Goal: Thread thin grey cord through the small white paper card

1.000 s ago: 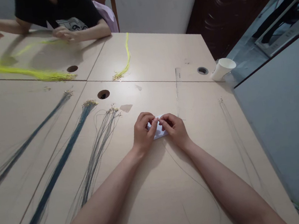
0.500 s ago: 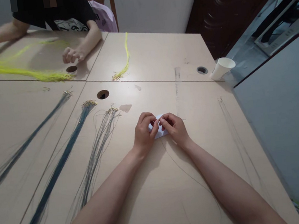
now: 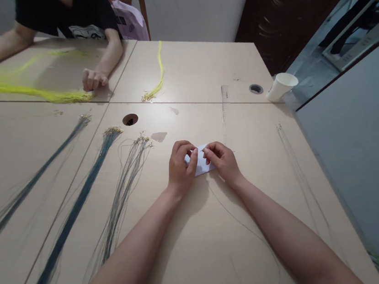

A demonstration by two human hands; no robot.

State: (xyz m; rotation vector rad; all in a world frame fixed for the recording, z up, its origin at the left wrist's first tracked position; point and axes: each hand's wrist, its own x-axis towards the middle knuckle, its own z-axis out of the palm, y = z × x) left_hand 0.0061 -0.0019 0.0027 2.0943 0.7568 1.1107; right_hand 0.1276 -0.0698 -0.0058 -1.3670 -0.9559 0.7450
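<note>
My left hand [image 3: 181, 165] and my right hand [image 3: 224, 160] are close together over a small white card [image 3: 202, 164] on the table. Thumb and fingertips are pinched in each hand, with a small gap between the two pinches. A thin grey cord [image 3: 233, 215] comes out below my right hand and curves down the table beside my right forearm. Its upper end seems to lead into the right pinch. Whatever the left fingertips hold is too small to make out.
Blue-grey cord bundles with gold-coloured ends [image 3: 103, 152] lie to the left, and a few loose cords [image 3: 298, 170] to the right. A clear ruler [image 3: 225, 110] and a white cup [image 3: 282, 87] are farther back. Across the table, a co-worker's hand [image 3: 94, 79] rests near yellow cords [image 3: 31, 90].
My fingertips have drawn slightly apart, the left hand shifting a little left, and more of the white card shows. The co-worker's hands have moved slightly.
</note>
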